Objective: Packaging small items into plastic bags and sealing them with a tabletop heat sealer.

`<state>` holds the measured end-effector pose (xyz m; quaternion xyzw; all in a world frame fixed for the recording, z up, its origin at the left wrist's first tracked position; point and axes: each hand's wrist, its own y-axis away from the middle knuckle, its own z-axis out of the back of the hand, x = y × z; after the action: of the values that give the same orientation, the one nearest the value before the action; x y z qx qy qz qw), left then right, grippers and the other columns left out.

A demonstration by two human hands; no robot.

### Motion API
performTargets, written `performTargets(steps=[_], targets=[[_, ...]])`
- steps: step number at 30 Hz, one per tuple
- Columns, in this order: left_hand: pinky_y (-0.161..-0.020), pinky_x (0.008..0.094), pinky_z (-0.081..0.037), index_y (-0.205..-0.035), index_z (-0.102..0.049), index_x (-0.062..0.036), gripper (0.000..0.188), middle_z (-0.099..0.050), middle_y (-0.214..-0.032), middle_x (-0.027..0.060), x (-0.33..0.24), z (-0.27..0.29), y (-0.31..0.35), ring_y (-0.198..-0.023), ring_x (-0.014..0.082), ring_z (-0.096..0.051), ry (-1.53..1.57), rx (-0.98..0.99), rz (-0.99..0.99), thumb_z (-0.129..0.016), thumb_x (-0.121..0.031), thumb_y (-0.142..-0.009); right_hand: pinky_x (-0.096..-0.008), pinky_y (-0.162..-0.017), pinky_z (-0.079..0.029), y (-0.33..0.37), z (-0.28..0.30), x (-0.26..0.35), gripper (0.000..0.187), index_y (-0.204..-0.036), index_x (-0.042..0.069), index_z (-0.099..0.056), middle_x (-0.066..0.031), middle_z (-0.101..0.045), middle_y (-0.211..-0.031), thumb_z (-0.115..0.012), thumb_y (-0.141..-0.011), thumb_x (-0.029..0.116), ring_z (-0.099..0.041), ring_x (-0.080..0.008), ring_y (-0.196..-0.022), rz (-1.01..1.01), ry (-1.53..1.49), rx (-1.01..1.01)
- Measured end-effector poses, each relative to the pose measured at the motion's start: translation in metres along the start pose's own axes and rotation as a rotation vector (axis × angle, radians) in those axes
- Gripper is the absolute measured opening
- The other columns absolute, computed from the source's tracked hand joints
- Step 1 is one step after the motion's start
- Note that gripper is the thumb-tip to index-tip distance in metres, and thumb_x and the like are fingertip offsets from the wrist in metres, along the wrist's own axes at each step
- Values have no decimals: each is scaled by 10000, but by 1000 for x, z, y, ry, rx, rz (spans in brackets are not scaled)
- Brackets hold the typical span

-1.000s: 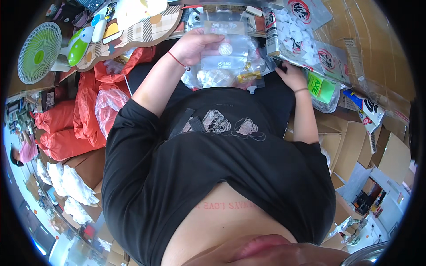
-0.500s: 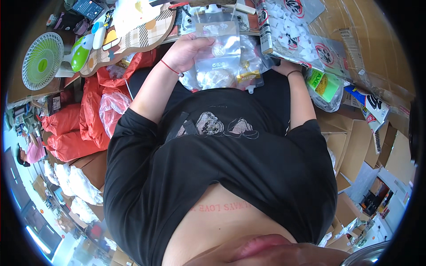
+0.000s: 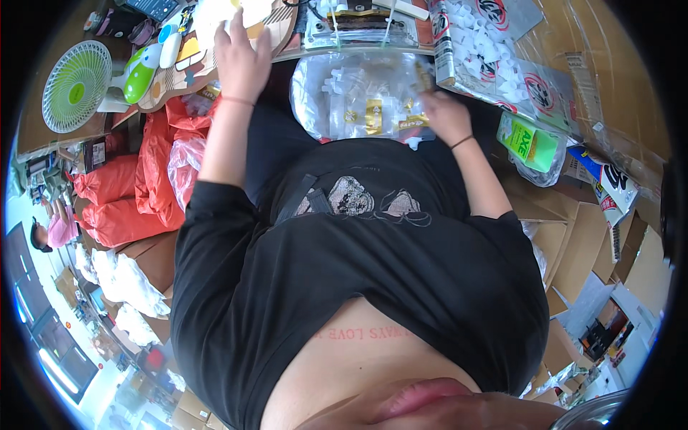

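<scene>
My left hand (image 3: 242,61) is open, fingers spread over the wavy-edged checked mat (image 3: 204,68) on the table and nearest to a pale sheet (image 3: 222,18). In front of my lap sits a clear plastic bag (image 3: 307,89) that bulges with several clear pouches (image 3: 355,97) marked with gold labels. At its right side is my right hand (image 3: 450,118), fingers curled and somewhat smeared by motion. A blurred gold-brown piece (image 3: 424,74) shows just above those fingertips; its kind is unclear.
Small white plastic pieces (image 3: 476,46) lie in an open-topped carton at the right. A green-and-white fan (image 3: 75,86) stands at far left above red bags (image 3: 118,218). A green container (image 3: 527,143) hangs below the carton; cardboard boxes (image 3: 552,222) fill the right side.
My left hand has let go of the clear printed pouch and moved left and up over the mat. My right hand has come out from under the carton to the big bag's right side.
</scene>
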<state>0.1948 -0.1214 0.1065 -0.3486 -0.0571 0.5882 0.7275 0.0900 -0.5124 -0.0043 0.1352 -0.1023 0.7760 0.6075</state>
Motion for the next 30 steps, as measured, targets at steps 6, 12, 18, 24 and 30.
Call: performTargets(steps=[6, 12, 18, 24, 30], targets=[[-934, 447, -446, -1336, -531, -156, 529, -597, -1210, 153, 59, -28, -6, -1146, 350, -555, -514, 61, -270, -705, -283, -852, -416, -808, -510, -27, -99, 50, 287, -1131, 120, -642, -166, -647, -979, -604, -857, 195, -629, -352, -935, 263, -209, 553], [-934, 448, -439, -1279, -591, -184, 445, -601, -1213, 115, 17, 17, 31, -1114, 321, -559, -246, 241, -263, -690, -247, -849, -407, -854, -501, -16, -23, 44, 305, -1114, 5, -610, -219, -647, -1024, -632, -861, 174, -627, -364, -986, 143, -536, 365], [-941, 432, -437, -1209, -662, -161, 367, -620, -1195, 69, 44, 14, 23, -1097, 291, -571, -73, 336, -171, -666, -155, -842, -348, -815, -502, -22, 84, 60, 242, -1023, -26, -609, -166, -637, -941, -602, -938, 201, -627, -294, -889, 142, -535, 365], [-774, 326, -494, -1029, -714, -74, 176, -690, -924, 49, 26, 15, 19, -848, 176, -635, 329, 256, 16, -664, -194, -911, -275, -761, -487, -28, 118, 101, 192, -1008, -17, -608, -74, -632, -906, -644, -940, 158, -590, -135, -806, 71, -278, 406], [-684, 220, -483, -909, -723, -10, 197, -683, -779, 0, -48, 26, 34, -717, 55, -597, 807, 573, 247, -715, -207, -908, -259, -731, -471, -28, 131, 112, 190, -1006, -13, -634, -52, -630, -853, -662, -937, 162, -578, -109, -776, 125, -758, -106]])
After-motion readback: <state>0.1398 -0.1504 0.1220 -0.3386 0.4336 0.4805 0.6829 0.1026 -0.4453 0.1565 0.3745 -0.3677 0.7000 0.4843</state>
